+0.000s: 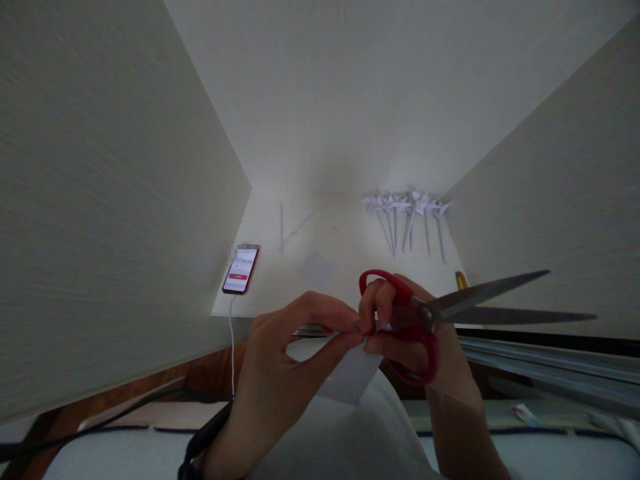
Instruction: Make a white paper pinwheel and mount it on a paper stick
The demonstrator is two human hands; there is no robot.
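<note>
My left hand (290,353) pinches the upper edge of a piece of white paper (350,377) between thumb and fingers. Close against it, my right hand (395,320) has its fingers through the red handles of a pair of scissors (480,303). The scissor blades point to the right, slightly apart and away from the paper. My right fingertips also meet the paper beside the left ones; the exact spot between the fingertips is hidden. The paper hangs below both hands, in front of the desk edge.
Several white paper pinwheels on thin sticks (413,203) lie at the back right of the desk. A square paper sheet (317,268) and a thin paper stick (281,227) lie further left. A phone (241,269) with a white cable (231,347) is at the left edge; a yellow object (461,280) is right.
</note>
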